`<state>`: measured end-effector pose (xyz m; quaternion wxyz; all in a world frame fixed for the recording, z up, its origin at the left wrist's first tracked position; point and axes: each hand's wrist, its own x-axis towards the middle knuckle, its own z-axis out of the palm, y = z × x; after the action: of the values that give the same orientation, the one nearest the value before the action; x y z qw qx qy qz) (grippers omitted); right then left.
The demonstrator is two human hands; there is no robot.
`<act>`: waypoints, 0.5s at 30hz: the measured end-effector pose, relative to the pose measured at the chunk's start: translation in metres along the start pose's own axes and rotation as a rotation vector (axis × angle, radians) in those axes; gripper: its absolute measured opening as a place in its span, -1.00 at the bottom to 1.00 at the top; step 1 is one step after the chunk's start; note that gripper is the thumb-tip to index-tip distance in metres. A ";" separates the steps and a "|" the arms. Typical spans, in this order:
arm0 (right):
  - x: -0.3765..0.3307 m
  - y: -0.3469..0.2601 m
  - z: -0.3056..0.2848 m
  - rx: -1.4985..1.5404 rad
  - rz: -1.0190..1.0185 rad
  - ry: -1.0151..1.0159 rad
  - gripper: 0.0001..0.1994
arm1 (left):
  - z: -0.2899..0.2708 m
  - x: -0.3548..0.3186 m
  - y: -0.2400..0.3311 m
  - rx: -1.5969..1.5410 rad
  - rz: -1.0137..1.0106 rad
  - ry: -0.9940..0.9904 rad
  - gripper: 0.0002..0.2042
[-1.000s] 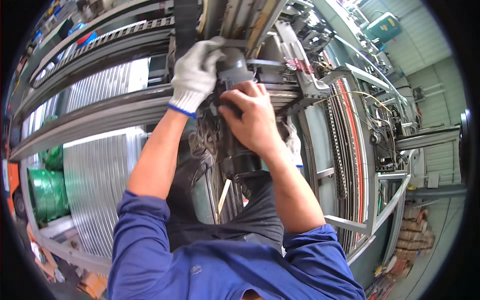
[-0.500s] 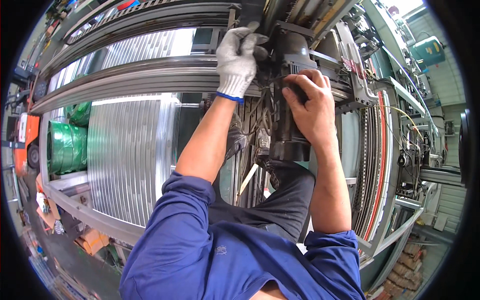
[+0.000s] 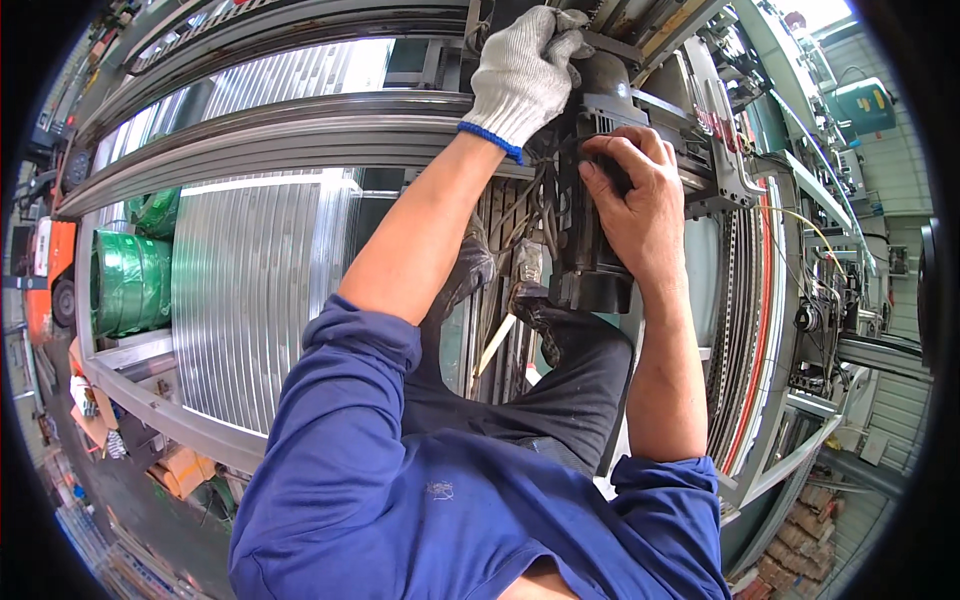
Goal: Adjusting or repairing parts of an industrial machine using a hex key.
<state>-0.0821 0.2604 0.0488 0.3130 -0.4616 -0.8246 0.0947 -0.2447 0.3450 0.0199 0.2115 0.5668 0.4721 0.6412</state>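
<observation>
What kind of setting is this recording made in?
Likely a factory floor or assembly workshop. A large metal machine frame with ribbed panels fills the view, green wrapped rolls sit at left, and cable bundles run at right.

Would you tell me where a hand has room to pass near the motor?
Left of the gloved left hand, the grey rail is bare. Around the black motor, cables and the right hand crowd the space.

White blue-cuffed glove (image 3: 522,72), black motor (image 3: 592,230)
</observation>
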 end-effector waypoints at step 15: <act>0.000 -0.004 0.001 -0.012 0.009 -0.003 -0.77 | -0.003 0.001 -0.011 -0.260 -0.140 0.140 -0.86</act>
<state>-0.0854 0.2584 0.0503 0.3083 -0.4673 -0.8235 0.0918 -0.2504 0.3501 0.0115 0.2936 0.4542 0.4373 0.7186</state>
